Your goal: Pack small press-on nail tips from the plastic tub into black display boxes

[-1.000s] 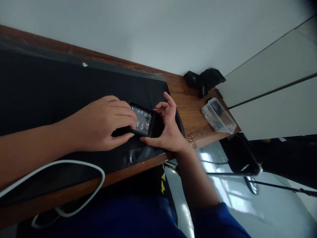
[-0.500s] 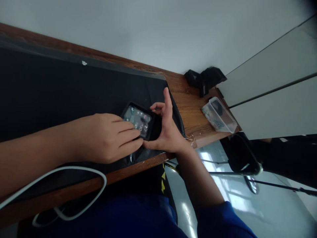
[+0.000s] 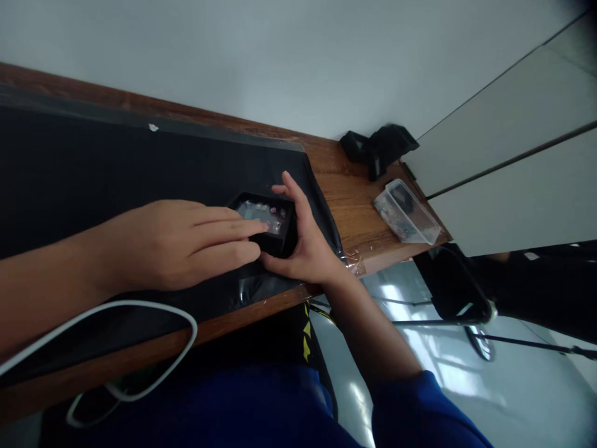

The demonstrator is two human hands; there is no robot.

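Note:
A small black open box (image 3: 278, 246) sits over the dark mat, with clear, shiny little pieces (image 3: 273, 218) inside; their exact kind is too blurred to tell. My right hand (image 3: 305, 246) is curved round the box's right end, thumb at the near side and fingers at the far side. From the left, my left hand (image 3: 186, 246) reaches over the box with its fingers stretched out. One fingertip touches the pieces inside, while the others lie along the box's near left side. The left thumb is hidden.
The black mat (image 3: 116, 165) covers much of the wooden table (image 3: 345, 196). At the right end stand a clear plastic container (image 3: 410, 214) with small contents and a black stand-like object (image 3: 380, 149). A white cable (image 3: 140, 303) loops over the near edge. A white scrap (image 3: 153, 127) lies at the back.
My left fingers have shifted slightly and straightened over the box. My right hand has closed in on the box's right end, its raised finger bending toward it. The box looks more tilted.

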